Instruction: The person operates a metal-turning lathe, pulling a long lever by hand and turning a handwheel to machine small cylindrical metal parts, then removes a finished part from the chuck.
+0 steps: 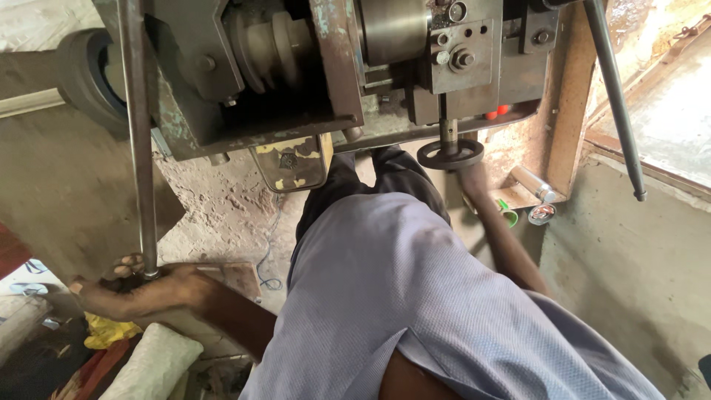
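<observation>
At lower left of the frame, the person's left hand [129, 289] is clenched around the foot of a long steel rod [137, 133] that rises to the top edge. At centre, the right hand [468, 172] reaches up to a small black handwheel [449, 154] beneath the worn metal lathe [333, 67]; whether its fingers are closed on it cannot be told. A green cup [508, 215] sits just right of the forearm.

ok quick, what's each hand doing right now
Left hand: closed around the long metal rod.
Right hand: at the small black handwheel; grip cannot be told.
</observation>
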